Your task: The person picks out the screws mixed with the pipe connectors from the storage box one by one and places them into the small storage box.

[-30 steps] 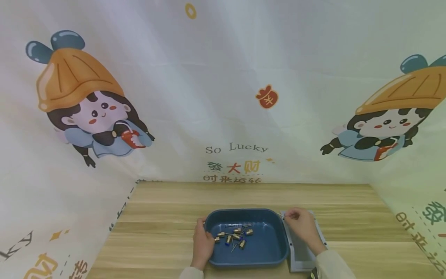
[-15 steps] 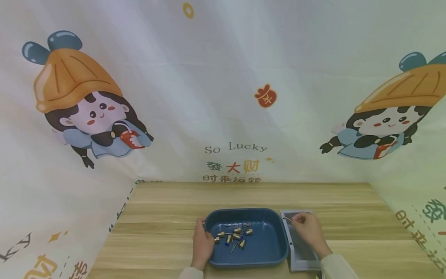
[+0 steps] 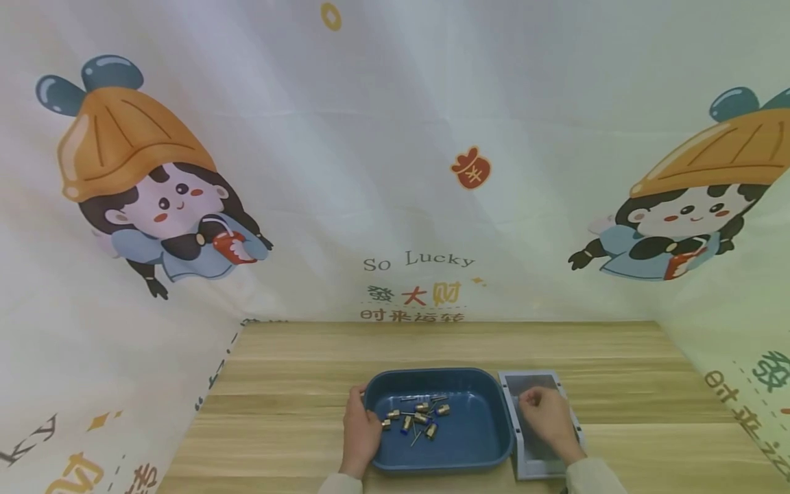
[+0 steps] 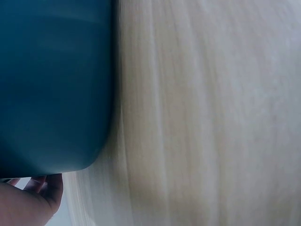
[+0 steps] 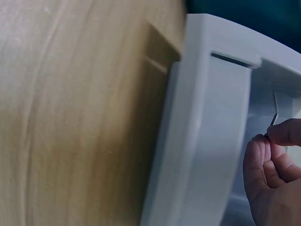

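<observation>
Pale wood-grain tabletop (image 3: pixel 290 384), smooth, before a white cloth backdrop (image 3: pixel 395 137) with cartoon prints. On it, a dark-blue, round-cornered, glossy tray (image 3: pixel 441 469), with brass-coloured metal fittings (image 3: pixel 431 431), some blue-collared, and slim silvery pins (image 3: pixel 416 438). Tray's left edge in the grasp of the left hand (image 3: pixel 361 432). Just right of it, a light-grey-rimmed, hard-looking plastic box (image 3: pixel 520 453). Over that: right hand (image 3: pixel 547 414), with a thin grey metal piece (image 5: pixel 274 118) in a thumb-and-finger pinch. Best, probably: pinch lightly near one end, clear the rim, lower well before any release, to limit bounce.
</observation>
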Demonstrator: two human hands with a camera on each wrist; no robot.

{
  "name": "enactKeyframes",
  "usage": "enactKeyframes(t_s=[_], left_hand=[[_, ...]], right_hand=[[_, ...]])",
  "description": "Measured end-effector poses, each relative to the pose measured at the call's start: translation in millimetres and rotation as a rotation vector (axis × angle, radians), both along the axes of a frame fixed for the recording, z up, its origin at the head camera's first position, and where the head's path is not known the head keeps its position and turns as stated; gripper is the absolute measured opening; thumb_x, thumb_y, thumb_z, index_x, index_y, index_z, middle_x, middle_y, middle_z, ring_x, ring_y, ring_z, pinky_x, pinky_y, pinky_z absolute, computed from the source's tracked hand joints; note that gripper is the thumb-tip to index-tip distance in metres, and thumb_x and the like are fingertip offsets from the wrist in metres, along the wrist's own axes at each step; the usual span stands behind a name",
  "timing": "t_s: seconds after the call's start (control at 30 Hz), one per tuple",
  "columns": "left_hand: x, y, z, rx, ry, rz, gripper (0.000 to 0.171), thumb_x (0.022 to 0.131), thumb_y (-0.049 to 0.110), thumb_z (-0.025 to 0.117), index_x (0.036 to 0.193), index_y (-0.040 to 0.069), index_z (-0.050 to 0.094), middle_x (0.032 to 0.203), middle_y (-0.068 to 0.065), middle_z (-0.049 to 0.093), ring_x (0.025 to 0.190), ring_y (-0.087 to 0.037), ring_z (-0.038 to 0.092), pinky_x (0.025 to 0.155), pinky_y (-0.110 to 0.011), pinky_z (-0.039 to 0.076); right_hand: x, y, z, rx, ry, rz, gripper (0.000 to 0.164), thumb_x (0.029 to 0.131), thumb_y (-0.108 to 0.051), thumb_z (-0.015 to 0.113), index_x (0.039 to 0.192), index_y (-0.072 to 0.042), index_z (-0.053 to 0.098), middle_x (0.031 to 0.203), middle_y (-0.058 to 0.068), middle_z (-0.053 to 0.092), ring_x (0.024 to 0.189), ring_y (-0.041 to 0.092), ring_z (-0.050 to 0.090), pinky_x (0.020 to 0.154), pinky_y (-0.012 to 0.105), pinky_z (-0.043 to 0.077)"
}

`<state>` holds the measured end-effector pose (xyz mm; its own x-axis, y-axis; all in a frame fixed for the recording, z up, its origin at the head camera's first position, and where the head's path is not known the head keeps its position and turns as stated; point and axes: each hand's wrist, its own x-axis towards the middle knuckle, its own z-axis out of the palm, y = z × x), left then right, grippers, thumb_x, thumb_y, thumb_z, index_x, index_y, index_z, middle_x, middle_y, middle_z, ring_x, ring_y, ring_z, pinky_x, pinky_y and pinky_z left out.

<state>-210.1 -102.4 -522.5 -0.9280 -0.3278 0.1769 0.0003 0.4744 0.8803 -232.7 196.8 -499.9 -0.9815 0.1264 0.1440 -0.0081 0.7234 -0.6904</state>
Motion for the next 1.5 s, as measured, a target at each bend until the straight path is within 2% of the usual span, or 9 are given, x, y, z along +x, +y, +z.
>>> enactKeyframes(t_s=[0.23,0.53,1.2,1.5], left_hand=[[0.6,2,-1.9,-0.008,0.019,0.004,0.043,0.078,-0.016,0.044,0.12,-0.006,0.047,0.122,-0.032,0.054,0.116,-0.049,0.051,0.097,-0.059,0.042],[2.2,1,-1.0,-0.023,0.005,0.003,0.042,0.079,-0.015,0.044,0.12,-0.005,0.047,0.123,-0.032,0.054,0.116,-0.049,0.051,0.096,-0.059,0.042],[2.1,0,-3.3,-0.005,0.001,0.006,0.041,0.08,-0.015,0.044,0.119,-0.005,0.047,0.123,-0.031,0.054,0.116,-0.048,0.052,0.096,-0.059,0.043],[-0.5,-1,-2.5,-0.003,0.03,0.001,0.042,0.079,-0.016,0.044,0.12,-0.005,0.047,0.124,-0.032,0.054,0.117,-0.048,0.051,0.096,-0.059,0.042]], right_hand=[[1.2,0,-11.1,0.026,-0.023,-0.028,0.015,0.079,-0.007,0.058,0.078,0.005,0.067,0.065,0.005,0.063,0.058,0.013,0.054,0.053,0.027,0.044],[4.8,-2,-23.5,0.045,-0.042,-0.032,0.012,0.075,-0.005,0.06,0.074,0.003,0.068,0.063,0.007,0.065,0.058,0.016,0.057,0.056,0.032,0.047],[1.7,-5,-29.0,0.058,-0.101,-0.047,0.013,0.078,-0.002,0.058,0.077,0.006,0.068,0.065,0.009,0.065,0.058,0.015,0.057,0.054,0.03,0.048],[0.8,-7,-29.6,0.06,-0.068,-0.051,0.012,0.077,-0.001,0.059,0.077,0.006,0.068,0.067,0.012,0.066,0.061,0.019,0.059,0.056,0.034,0.049]])
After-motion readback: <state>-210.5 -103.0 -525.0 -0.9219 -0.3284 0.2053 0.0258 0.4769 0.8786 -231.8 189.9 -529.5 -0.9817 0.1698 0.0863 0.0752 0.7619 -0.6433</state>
